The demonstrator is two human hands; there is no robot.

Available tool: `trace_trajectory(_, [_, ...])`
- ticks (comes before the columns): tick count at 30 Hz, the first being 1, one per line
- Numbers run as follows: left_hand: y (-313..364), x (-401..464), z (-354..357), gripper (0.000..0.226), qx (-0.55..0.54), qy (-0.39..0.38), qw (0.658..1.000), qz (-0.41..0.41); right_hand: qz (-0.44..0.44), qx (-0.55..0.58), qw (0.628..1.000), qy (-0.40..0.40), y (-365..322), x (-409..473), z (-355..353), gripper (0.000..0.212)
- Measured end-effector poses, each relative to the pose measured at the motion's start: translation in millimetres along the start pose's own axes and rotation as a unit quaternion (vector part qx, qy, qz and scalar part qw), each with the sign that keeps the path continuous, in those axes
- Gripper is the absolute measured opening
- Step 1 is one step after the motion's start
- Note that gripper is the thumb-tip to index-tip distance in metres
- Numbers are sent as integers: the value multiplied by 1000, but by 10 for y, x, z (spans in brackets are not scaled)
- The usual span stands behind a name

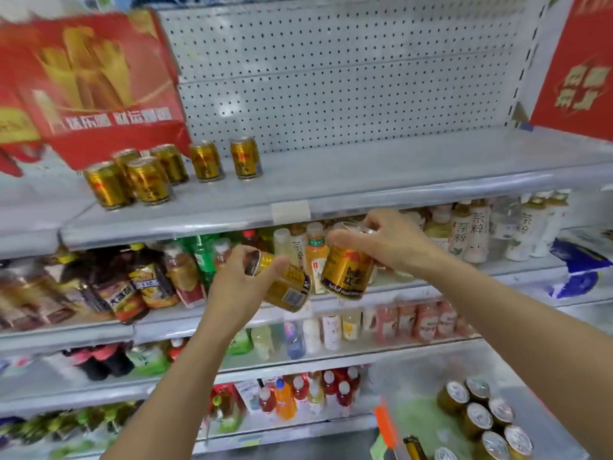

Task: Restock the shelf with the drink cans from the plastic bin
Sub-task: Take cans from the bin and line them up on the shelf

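Observation:
My left hand [242, 280] grips a gold drink can [288, 287] that is tilted on its side, top end to the left. My right hand [388, 240] holds a second gold can [346, 272] from above by its top, nearly upright. Both cans hang in front of the second shelf, just below the front edge of the grey top shelf [365, 180]. Several gold cans [146, 177] stand on the left part of that shelf. The clear plastic bin [431, 376] at the bottom right holds several more cans [481, 416], seen from above.
A red gift carton [99, 88] stands at the left back of the top shelf, and a red sign [577, 68] at the right end. Bottled drinks [464, 227] fill the lower shelves behind my hands. White pegboard backs the top shelf.

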State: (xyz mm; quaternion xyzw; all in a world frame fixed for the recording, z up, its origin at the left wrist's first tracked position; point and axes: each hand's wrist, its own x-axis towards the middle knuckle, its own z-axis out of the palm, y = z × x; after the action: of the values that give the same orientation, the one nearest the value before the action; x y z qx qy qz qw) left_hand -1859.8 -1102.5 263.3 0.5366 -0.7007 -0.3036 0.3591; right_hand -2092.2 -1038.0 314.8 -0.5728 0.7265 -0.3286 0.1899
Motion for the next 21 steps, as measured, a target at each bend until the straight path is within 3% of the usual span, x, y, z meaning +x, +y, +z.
trace_trajectory(13, [-309, 799, -1513, 52, 32, 56, 998, 27, -69, -74, 991, 88, -1703, 1028, 673, 66])
trace_trajectory(21, [-505, 1383, -1980, 54, 67, 80, 994, 38, -62, -183, 975, 110, -2241, 1889, 1179, 73])
